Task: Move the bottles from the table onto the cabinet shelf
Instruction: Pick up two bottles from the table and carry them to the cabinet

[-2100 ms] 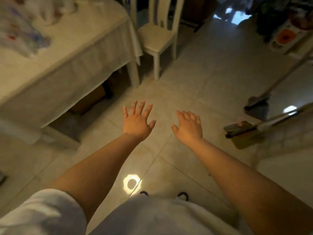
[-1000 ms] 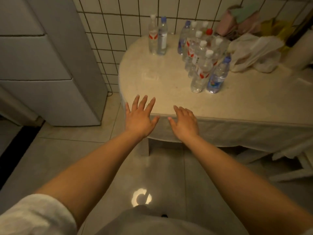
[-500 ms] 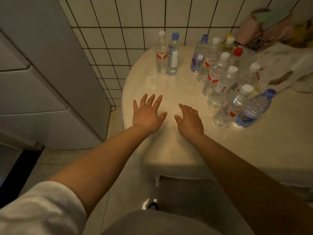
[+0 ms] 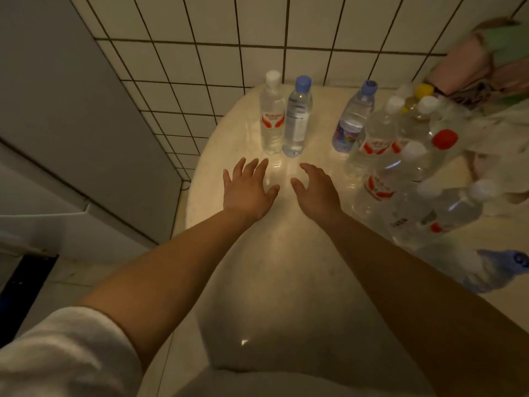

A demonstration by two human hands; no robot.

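Observation:
Two clear bottles stand upright side by side at the far edge of the cream table: one with a white cap and one with a blue cap. My left hand is open just in front of the white-capped bottle, holding nothing. My right hand is open too, fingers curved, just right of the blue-capped bottle's base. A cluster of several more bottles stands to the right, including one with a red cap.
A white tiled wall runs behind the table. A grey cabinet or fridge stands at the left. Bags and cloth are piled at the table's far right. One blue-capped bottle sits near the right edge.
I turned from the open floor to the table and came closer. Both hands have reached forward over the tabletop toward the two bottles at the back.

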